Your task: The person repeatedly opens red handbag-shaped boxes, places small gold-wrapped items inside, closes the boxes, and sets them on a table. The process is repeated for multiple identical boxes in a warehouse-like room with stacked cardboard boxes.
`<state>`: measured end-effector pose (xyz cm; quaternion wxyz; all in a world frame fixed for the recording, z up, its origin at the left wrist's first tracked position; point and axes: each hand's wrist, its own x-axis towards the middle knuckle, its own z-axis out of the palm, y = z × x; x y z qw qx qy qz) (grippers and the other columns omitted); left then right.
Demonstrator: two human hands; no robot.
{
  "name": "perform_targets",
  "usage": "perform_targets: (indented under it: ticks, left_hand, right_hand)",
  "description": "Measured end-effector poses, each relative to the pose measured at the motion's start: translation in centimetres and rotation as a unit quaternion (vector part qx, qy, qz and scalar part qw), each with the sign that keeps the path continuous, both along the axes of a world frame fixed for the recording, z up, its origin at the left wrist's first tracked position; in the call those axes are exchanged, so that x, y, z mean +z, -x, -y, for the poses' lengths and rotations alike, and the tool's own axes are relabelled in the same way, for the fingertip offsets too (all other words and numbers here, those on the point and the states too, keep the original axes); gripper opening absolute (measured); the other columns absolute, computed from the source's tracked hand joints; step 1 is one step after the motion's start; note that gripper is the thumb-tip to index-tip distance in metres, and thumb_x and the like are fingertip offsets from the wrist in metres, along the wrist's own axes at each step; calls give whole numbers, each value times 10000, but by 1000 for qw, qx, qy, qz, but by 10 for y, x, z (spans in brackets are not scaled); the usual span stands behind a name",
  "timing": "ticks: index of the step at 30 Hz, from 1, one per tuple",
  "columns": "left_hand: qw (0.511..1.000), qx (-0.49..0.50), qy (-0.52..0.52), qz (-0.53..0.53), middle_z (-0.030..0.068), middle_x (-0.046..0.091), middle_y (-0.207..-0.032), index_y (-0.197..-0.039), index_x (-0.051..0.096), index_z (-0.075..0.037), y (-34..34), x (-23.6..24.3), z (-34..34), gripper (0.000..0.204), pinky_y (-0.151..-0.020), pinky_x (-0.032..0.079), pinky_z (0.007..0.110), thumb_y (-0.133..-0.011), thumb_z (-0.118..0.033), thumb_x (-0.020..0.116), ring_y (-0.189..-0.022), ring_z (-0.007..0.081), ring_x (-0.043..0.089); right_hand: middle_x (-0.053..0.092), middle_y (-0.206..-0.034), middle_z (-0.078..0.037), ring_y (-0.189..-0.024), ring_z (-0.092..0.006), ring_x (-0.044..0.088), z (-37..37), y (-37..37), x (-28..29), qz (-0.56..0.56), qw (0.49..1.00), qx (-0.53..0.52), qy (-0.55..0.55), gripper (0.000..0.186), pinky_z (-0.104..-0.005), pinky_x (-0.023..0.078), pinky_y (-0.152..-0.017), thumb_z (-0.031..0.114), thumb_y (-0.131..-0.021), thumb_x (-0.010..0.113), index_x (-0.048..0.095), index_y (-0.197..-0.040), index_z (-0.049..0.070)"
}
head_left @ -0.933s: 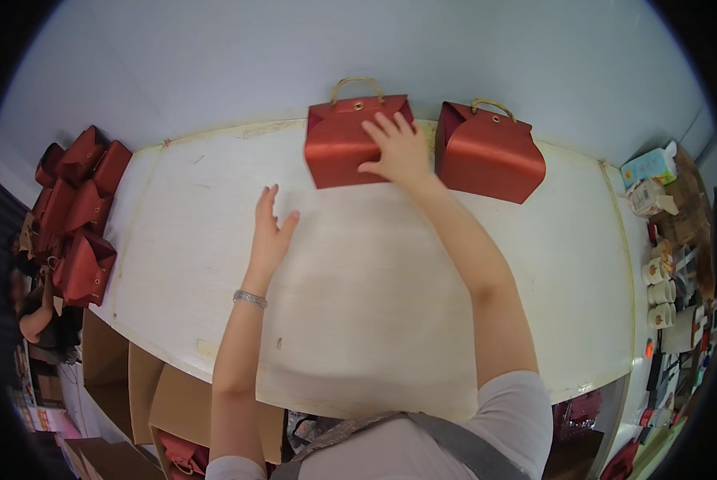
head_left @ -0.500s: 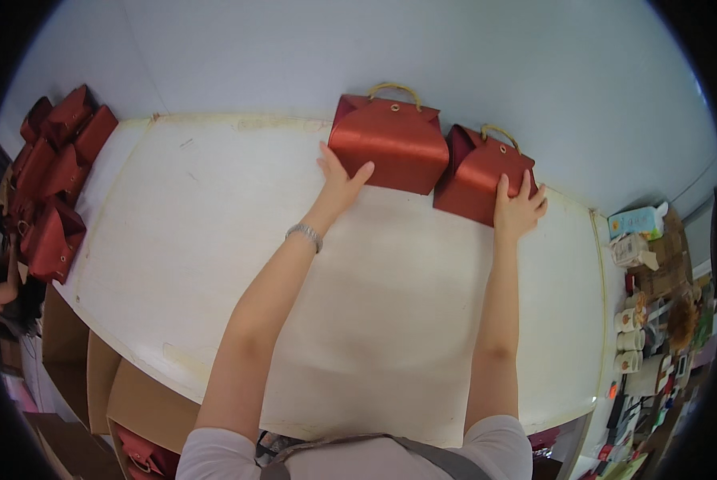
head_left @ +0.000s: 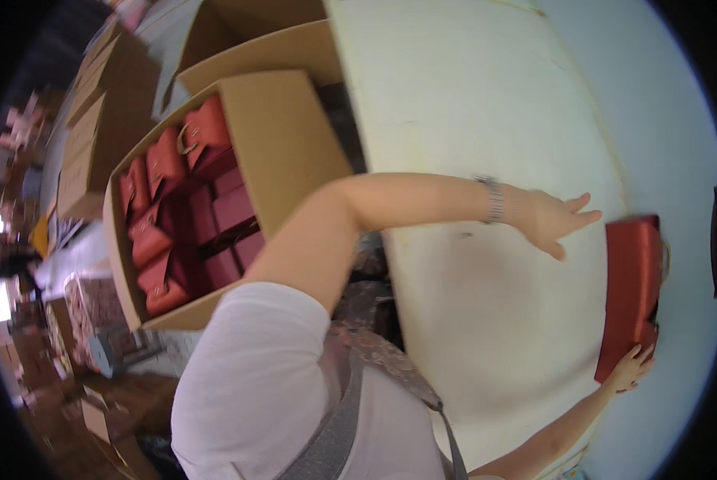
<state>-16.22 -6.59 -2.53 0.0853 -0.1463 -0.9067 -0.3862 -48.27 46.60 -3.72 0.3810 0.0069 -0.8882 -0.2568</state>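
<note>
Along the wall [head_left: 669, 148], a red bag [head_left: 630, 268] stands lengthwise, handle [head_left: 665, 262] up.

You wear a pale, nearly white shirt [head_left: 390, 432], its short, loose left sleeve [head_left: 246, 376] softly creased and ending above the elbow. A broad grey strap [head_left: 338, 432] runs down your front and meets a mottled, dark brownish band [head_left: 386, 358]; a narrower dark strap [head_left: 453, 442] hangs from its end. A silvery, slightly blurred bracelet [head_left: 493, 200] circles your left wrist.
</note>
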Motion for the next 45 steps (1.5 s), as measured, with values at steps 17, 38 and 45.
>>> perform_targets:
  ticks: [17, 38, 45]
  left_hand:
    - [476, 855, -202, 29, 279, 581, -1151, -1362, 262, 47, -585, -272, 347, 863, -885, 501, 427, -678, -173, 740, -1035, 360, 617]
    - [768, 540, -148, -311, -50, 432, -557, -855, 620, 82, -405, 137, 133, 333, -458, 148, 197, -955, -217, 513, -481, -5, 239]
    - [975, 28, -3, -220, 43, 616, -721, -915, 668, -41, -280, 148, 2, 266, -673, 461, 358, -843, -296, 666, -611, 273, 553]
  right_hand:
    - [439, -1445, -64, -1287, -285, 435, 381, -248, 19, 303, 773, 549, 94, 284, -381, 365, -1060, 141, -952, 536, 620, -1219, 96]
    - [499, -1393, -104, -1240, -287, 511, 443, -415, 28, 568, 497, 622, 207, 427, -367, 443, -988, 25, -829, 646, 579, -1250, 44]
    - [178, -1561, -82, -1378, -259, 324, 394, -428, 40, 594, 241, 597, 482, 1304, -437, 363, -1064, 198, -568, 881, -2, -1526, 137]
